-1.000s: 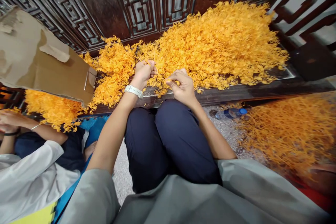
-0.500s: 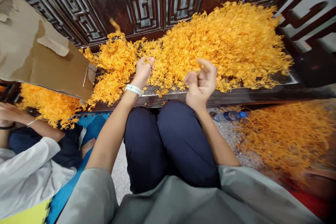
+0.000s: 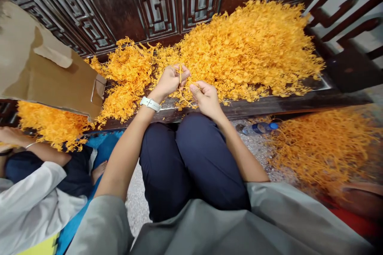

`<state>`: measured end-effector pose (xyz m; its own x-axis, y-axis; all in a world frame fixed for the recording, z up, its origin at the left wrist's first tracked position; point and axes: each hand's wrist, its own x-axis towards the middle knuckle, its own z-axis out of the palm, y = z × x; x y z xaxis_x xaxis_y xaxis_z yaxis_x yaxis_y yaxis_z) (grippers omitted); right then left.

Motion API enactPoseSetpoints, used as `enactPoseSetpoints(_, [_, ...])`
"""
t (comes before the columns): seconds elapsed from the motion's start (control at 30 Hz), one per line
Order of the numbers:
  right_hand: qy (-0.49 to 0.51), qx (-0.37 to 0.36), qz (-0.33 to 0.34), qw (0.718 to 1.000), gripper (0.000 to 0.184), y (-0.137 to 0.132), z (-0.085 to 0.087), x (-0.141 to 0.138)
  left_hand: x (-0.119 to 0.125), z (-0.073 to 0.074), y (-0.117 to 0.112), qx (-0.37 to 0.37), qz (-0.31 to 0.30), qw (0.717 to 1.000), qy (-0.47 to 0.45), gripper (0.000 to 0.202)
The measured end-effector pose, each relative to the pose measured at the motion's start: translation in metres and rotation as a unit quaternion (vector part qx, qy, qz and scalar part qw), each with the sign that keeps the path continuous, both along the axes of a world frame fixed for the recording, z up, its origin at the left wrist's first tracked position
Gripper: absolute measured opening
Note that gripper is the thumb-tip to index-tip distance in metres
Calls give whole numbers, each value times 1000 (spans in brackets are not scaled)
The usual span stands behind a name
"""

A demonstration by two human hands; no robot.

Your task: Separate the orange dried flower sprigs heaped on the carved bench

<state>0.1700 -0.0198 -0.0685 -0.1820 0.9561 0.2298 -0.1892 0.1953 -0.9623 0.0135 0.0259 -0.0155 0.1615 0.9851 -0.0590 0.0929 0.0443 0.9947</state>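
Orange sprig (image 3: 180,75) | pinched upright in closed left hand (image 3: 169,81) | right hand (image 3: 206,97) curled around its lower strands | both at near edge of orange heap (image 3: 254,48)

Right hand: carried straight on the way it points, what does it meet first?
Most likely the orange sprig pinched in the left hand, just ahead of the right hand; depth is unclear.
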Motion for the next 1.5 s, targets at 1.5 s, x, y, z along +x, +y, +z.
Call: enactPoseSetpoints(1.5, [-11, -48, -12, 999, 76, 4, -9, -6, -22, -1, -2, -64, -105, 990, -65, 38])
